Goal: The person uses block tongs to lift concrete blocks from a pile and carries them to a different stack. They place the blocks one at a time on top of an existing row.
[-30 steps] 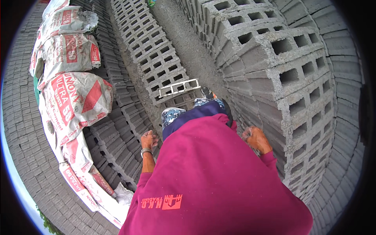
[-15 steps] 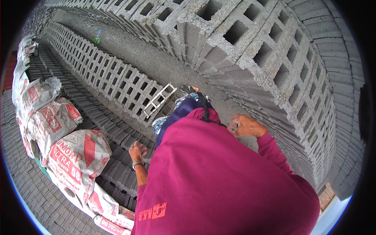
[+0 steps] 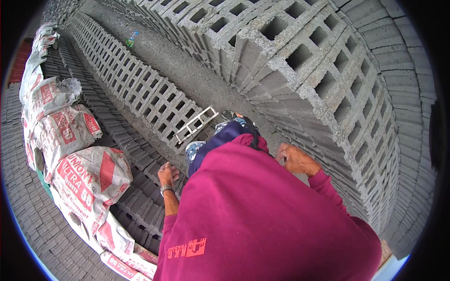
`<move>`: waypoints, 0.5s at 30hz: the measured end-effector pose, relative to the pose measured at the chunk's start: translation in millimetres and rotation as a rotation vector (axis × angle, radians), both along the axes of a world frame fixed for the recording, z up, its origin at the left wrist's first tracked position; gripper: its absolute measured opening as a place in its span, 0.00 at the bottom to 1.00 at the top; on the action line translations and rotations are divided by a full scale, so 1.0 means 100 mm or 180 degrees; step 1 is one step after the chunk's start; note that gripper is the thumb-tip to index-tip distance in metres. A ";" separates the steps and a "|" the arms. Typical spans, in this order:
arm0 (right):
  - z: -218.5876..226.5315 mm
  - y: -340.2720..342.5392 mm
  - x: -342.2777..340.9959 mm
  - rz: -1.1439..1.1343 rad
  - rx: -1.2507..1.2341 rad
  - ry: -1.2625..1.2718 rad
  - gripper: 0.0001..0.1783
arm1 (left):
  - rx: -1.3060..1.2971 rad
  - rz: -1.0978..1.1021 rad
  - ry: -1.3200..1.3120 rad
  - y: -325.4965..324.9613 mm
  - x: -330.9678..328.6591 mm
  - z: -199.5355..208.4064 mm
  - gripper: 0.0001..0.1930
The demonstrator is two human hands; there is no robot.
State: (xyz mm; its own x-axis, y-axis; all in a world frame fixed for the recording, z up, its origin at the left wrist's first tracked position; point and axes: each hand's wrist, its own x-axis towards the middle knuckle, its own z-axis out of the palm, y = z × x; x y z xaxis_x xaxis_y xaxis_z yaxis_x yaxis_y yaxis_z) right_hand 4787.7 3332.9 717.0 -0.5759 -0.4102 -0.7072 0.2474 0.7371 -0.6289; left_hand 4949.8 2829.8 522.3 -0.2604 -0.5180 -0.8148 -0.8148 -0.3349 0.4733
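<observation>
My left hand (image 3: 168,174) hangs beside my body with loosely curled fingers and nothing visible in it; a band circles its wrist. It hovers above the stacked grey blocks (image 3: 140,201) on the left. On the other side, my right hand (image 3: 298,159) is bent in front of my waist, fingers loosely curled and partly turned from view, with no object visible in it. Nearest to it is the tall stack of hollow concrete blocks (image 3: 323,86). A pale ladder-like frame (image 3: 198,125) lies at the near end of a low row of hollow blocks (image 3: 136,86), near my feet.
Cement bags (image 3: 96,180), white and red, line the left side over the blocks. A narrow gravelly path (image 3: 180,56) runs between the low row and the tall stack. On it, farther off, is a bottle with green on it (image 3: 132,39).
The view has shifted slightly, so blocks, bags and frame sit a little differently. My left hand has risen a little beside my body; my right hand stays near my waist.
</observation>
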 end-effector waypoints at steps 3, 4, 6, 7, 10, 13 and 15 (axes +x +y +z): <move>0.03 -0.05 -0.09 0.0065 -0.0041 -0.0005 0.12 | 0.0053 0.0136 -0.0058 0.07 0.16 -0.06 0.24; 0.06 -0.07 -0.11 0.0141 -0.0066 -0.0002 0.12 | 0.0070 0.0194 -0.0074 0.09 0.23 -0.06 0.24; -0.06 -0.03 -0.11 0.0254 -0.0192 0.0042 0.08 | 0.0101 0.0250 -0.0121 0.13 0.33 -0.09 0.24; -0.12 -0.01 -0.11 0.0304 -0.0253 0.0063 0.07 | 0.0128 0.0277 -0.0127 0.15 0.36 -0.10 0.24; -0.22 -0.03 -0.06 0.0170 -0.0538 0.0222 0.06 | 0.0199 0.0331 -0.0093 0.21 0.46 -0.15 0.23; -0.20 -0.08 0.04 -0.0257 -0.0799 0.0609 0.06 | 0.0099 0.0401 -0.0048 0.28 0.55 -0.19 0.21; -0.19 -0.13 0.10 -0.0478 -0.0923 0.0861 0.06 | 0.0054 0.0481 -0.0035 0.33 0.55 -0.19 0.21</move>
